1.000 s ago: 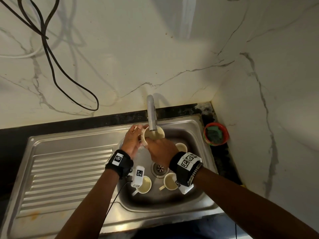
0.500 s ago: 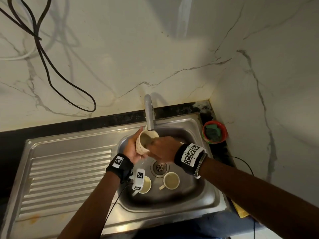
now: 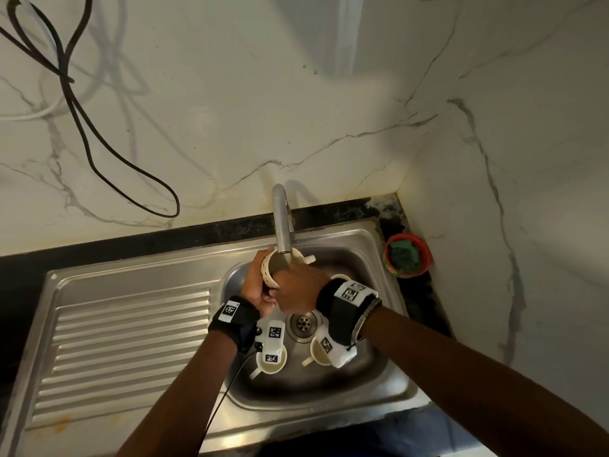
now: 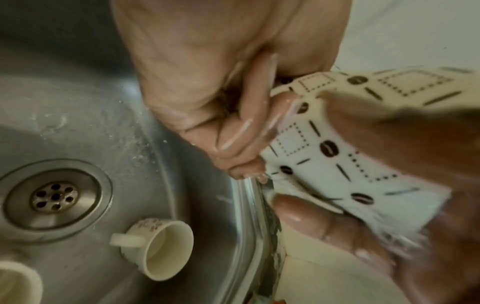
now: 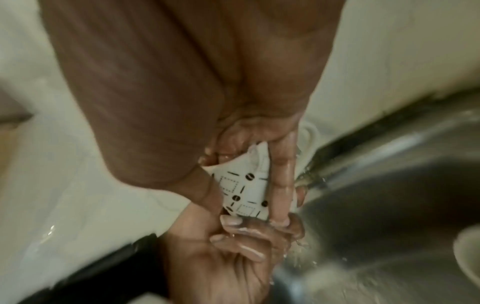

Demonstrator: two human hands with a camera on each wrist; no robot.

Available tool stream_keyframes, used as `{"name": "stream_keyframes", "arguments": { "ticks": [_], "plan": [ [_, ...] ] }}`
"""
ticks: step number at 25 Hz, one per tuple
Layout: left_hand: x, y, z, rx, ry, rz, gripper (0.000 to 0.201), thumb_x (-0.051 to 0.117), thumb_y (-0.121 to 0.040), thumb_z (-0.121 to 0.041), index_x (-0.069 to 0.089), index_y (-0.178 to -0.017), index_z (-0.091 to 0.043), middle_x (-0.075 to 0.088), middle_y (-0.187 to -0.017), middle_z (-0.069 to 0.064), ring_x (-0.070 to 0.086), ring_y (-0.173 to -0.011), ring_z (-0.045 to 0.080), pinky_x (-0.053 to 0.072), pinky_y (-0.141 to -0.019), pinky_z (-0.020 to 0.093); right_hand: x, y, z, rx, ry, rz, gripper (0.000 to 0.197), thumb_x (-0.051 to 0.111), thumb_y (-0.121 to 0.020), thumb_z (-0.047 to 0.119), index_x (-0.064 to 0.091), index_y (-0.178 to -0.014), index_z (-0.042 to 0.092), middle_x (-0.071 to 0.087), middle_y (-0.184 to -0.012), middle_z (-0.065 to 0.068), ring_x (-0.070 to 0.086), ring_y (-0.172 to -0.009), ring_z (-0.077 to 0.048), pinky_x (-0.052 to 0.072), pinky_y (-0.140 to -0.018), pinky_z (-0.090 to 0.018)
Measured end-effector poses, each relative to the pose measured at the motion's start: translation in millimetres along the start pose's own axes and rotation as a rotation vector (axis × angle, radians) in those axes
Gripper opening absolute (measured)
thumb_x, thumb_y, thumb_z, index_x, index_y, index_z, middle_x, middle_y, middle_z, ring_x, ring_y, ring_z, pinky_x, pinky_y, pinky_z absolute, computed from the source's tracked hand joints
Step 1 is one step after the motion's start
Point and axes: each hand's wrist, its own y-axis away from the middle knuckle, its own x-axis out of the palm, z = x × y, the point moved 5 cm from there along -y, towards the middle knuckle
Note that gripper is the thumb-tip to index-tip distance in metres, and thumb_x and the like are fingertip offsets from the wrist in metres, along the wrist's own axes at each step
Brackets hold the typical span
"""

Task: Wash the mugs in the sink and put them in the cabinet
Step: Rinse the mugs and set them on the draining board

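Observation:
A cream mug with a black dotted pattern (image 3: 269, 271) is tilted under the tap spout (image 3: 282, 225), over the sink basin (image 3: 379, 374). My left hand (image 3: 254, 281) wraps round its left wall, and its thumb (image 4: 306, 224) lies on the wet pattern (image 4: 324, 148). My right hand (image 3: 298, 288) grips the mug from the near side, with one finger (image 5: 281, 185) laid along the wall (image 5: 244, 195). Two plain cream mugs (image 3: 273, 366) (image 3: 317, 352) stand on the basin floor. A third mug (image 3: 341, 277) is mostly hidden behind my right wrist.
The drain (image 3: 302, 323) sits between the loose mugs. A ribbed steel drainboard (image 3: 131, 331) stretches to the left. A red bowl holding a green scrubber (image 3: 407, 255) stands in the back right corner. Black cables (image 3: 99, 153) hang on the marble wall.
The patterned mug dipped and tilted left half a second ago. Both hands have since lifted it back under the tap spout, with its handle now pointing right.

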Motion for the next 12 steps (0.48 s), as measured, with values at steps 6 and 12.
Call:
{"name": "stream_keyframes", "arguments": {
  "ticks": [6,12],
  "plan": [
    [7,27,1,-0.015,-0.176,-0.011,0.07,0.055,-0.09,-0.073,0.065,-0.131,-0.016,0.074,-0.115,0.012,0.075,-0.093,0.027,0.058,-0.072,0.035,-5,-3,-52,0.268,-0.969,-0.268,0.029,0.063,-0.103,0.029,0.064,-0.128,0.012,0.075,-0.113,-0.006,0.073,-0.103,-0.02,0.061,-0.084,-0.032],
    [45,39,-24,0.45,-0.655,-0.02,0.053,0.074,-0.094,-0.024,0.039,-0.134,-0.022,0.061,-0.112,-0.008,0.062,-0.097,0.003,0.052,-0.064,0.008,27,5,-75,0.597,-1.779,-0.271,0.071,0.06,-0.095,0.066,0.068,-0.124,0.001,0.074,-0.087,-0.009,0.069,-0.069,-0.02,0.052,-0.054,-0.027]
  ]
}}
